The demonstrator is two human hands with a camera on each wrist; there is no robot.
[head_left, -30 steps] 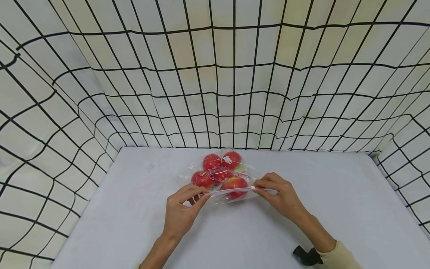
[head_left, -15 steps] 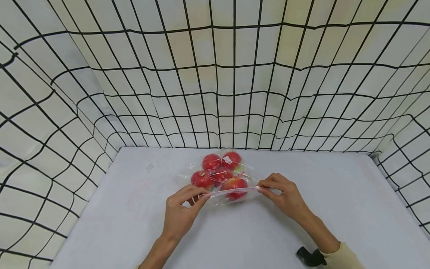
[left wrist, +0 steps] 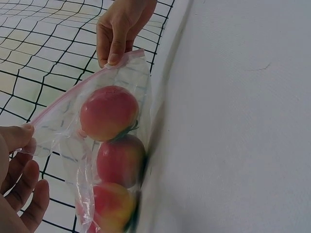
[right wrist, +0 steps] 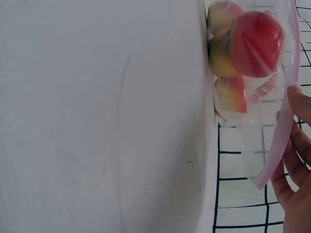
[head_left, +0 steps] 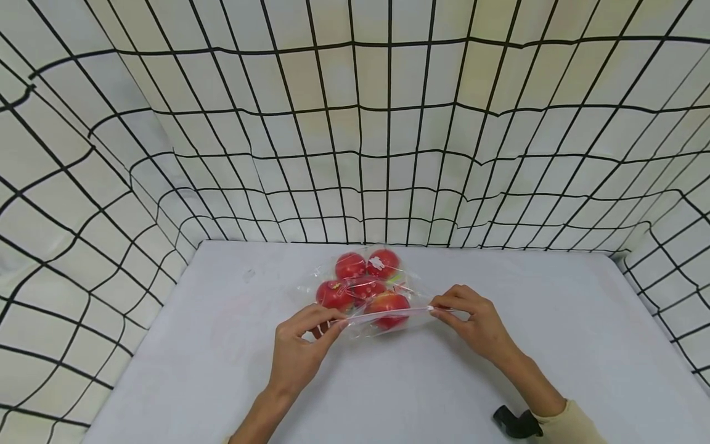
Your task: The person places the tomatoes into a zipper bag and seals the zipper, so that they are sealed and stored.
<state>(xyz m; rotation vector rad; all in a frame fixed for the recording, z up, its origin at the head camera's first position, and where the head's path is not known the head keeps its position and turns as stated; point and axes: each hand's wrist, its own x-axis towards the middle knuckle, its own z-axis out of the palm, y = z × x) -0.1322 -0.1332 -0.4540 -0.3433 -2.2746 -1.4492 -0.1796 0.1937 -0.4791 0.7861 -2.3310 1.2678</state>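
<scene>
A clear zip bag lies toward the back of the table, with several round red fruits inside; the left wrist view shows yellow patches and bits of green on them. My left hand pinches the left end of the bag's pale pink zip strip between thumb and fingertips. Near the strip's right end, my right hand pinches the small white slider. Between the two hands the strip is pulled nearly straight, in front of the nearest fruit. A short end of strip sticks out beyond the right fingers.
The bag rests on a white-covered table. Black grid netting over pale sheeting rises behind the table and along both sides. A black device sits at the right wrist, beside a cream sleeve.
My right hand has slid rightward along the strip, taking the white slider with it, mostly in the first half second. The left hand and the fruits keep their places.
</scene>
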